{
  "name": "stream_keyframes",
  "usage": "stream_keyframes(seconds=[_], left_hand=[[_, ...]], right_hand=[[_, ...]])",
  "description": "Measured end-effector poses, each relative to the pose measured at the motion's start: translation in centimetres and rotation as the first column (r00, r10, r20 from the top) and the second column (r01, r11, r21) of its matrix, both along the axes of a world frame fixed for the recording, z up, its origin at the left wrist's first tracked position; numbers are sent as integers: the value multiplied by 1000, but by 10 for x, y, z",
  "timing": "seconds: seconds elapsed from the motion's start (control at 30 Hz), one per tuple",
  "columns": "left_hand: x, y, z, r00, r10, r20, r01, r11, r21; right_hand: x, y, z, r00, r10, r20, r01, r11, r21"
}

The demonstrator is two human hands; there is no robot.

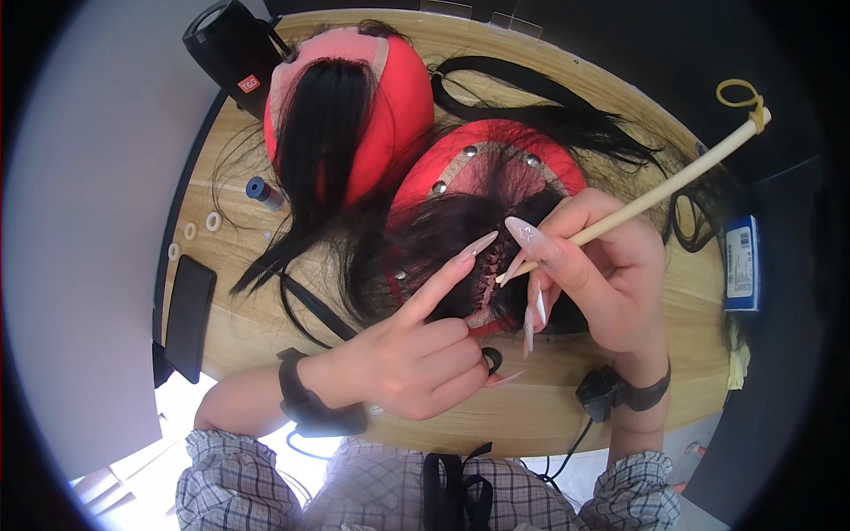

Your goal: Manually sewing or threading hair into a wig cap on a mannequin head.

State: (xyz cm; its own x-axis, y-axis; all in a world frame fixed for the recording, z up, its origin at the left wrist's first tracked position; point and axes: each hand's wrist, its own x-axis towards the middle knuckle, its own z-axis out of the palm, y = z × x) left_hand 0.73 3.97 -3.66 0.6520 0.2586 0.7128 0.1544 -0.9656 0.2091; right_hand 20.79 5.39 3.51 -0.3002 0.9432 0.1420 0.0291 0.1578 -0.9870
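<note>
My right hand [602,274] pinches a wig ventilating needle with a long cream handle [668,186]; a yellow rubber band loops around its upper end. Its tip points down at a parting in the black hair [425,234] on the nearer red wig block [443,159]. My left hand [416,363] lies on the near side of that block, index finger stretched to the left edge of the parting. Its other fingers are curled, with a small black loop [492,358] showing at them; what they grip is unclear. Silver pins hold the pinkish lace cap to the block.
Behind stands a second red wig block [407,88] with black hair, beside a black speaker [235,53]. A hair bundle [540,93] lies at the back. At left are a dark blue spool [263,190], small rings [212,221] and a phone [190,319]; at right, a blue-white box [742,264].
</note>
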Motion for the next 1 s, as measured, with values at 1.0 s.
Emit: stream_keyframes(seconds=[1.0], left_hand=[[3,3,49,808,507,-301,-399,846,352]], right_hand=[[1,3,-4,994,46,-97,-54,996,-76]])
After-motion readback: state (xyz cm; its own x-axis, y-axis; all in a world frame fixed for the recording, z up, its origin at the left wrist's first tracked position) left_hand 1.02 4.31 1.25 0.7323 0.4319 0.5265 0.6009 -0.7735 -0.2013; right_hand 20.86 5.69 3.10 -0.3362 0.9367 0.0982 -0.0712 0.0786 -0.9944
